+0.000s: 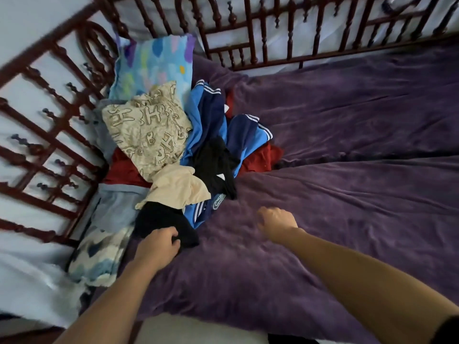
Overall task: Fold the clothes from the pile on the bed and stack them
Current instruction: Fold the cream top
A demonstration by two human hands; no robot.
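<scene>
Left hand [156,247]: fingers [173,240] curled round and clamped on the near edge of a crumpled black fabric garment [164,222], which lies at the front of the clothes pile, on the bed. Right hand [277,223]: fingers curled under together, nothing seen in them; the hand is motion-blurred, and whether it touches the bedding below cannot be told. It sits well apart from the left hand, just right of the pile's near end. Both forearms are bare and enter from the bottom edge. Behind the black garment, partly overlapping it, lies a plain tan cloth garment [178,187]. Right of that is a bright blue and navy track jacket with white stripes [206,112], with a second black garment [216,162] draped across it. Red fabric [260,160] shows under the jacket's right edge and again at the left side of the pile. A beige cloth printed with letter shapes [146,130] tops the left of the pile. Left of the held garment are a grey-blue garment [116,207] and, nearer the camera, a blue-and-cream patterned cloth [99,256]. A light blue pillow with coloured patches [154,63] leans in the far corner behind the pile. All items rest on a wrinkled purple plush bed cover [347,194]. A dark red wooden bed rail with turned spindles [49,150] runs along the left and far sides. Nothing folded or stacked is visible.
</scene>
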